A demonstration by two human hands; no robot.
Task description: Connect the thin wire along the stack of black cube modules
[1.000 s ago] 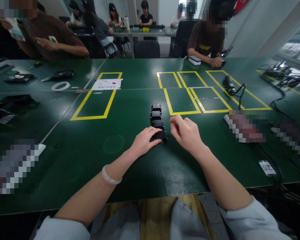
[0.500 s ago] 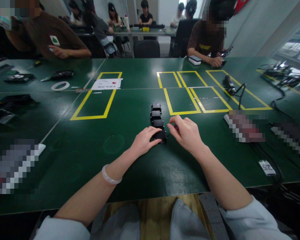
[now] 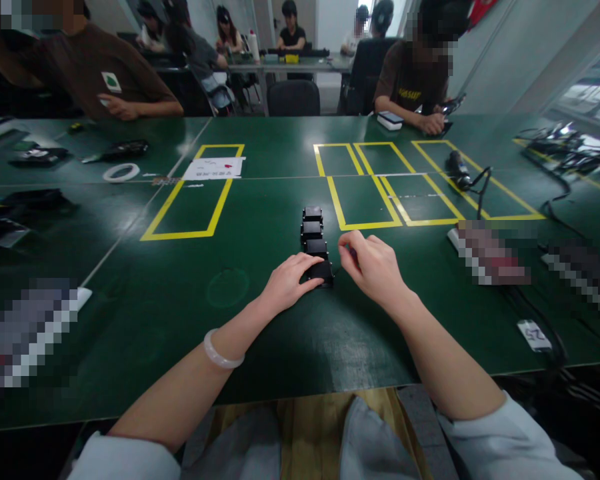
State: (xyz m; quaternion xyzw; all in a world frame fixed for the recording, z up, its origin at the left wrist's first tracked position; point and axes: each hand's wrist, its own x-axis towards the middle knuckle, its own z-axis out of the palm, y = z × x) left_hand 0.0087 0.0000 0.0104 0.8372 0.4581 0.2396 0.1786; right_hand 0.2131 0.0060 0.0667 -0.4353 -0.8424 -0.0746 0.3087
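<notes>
Several small black boxes (image 3: 312, 231) lie in a row running away from me on the green table (image 3: 260, 333). My left hand (image 3: 291, 283) rests on the nearest black box (image 3: 324, 272), fingers curled over its near side. My right hand (image 3: 373, 267) hovers just right of that box with thumb and forefinger pinched together; whatever they hold is too small to make out. A pale bangle (image 3: 220, 352) sits on my left wrist.
Yellow tape rectangles (image 3: 195, 193) mark the table left and right of the row. A white sheet (image 3: 214, 168), a tape roll (image 3: 121, 173), a black tool with cable (image 3: 459, 171) and blurred items lie around. Other people sit across the table.
My hands have barely moved; the right hand's pinch shifted slightly beside the nearest box. The person at far left lowered the paper they held.
</notes>
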